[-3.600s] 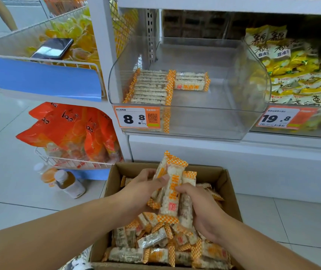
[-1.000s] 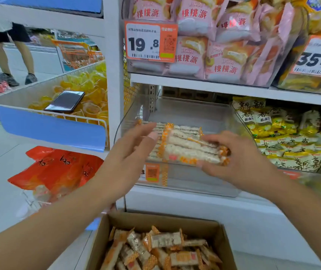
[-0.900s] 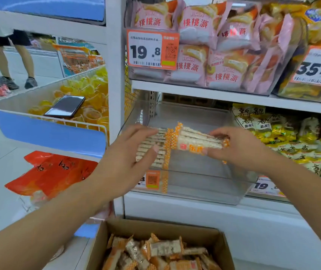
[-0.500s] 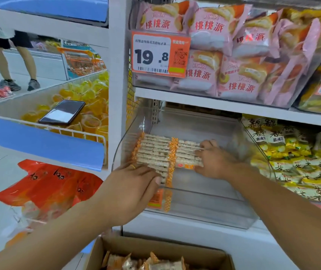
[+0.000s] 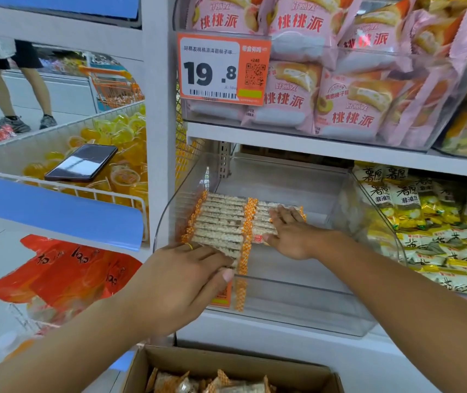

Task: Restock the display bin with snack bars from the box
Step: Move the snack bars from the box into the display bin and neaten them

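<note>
Shop shelf w/ clear display bin [image 5: 297, 304]. Snack bars [image 5: 221, 222] lie in neat rows at bin's left. Left hand [image 5: 181, 279] flat on front bars, right hand [image 5: 292, 234] spread over second row. Box [image 5: 226, 364] below, bars inside.

orange price tag [image 5: 223, 68] reads "19.8"; pink snack packs [image 5: 348, 107] read "桃桃派"; yellow bags [image 5: 402, 194] "薯愿".
</note>
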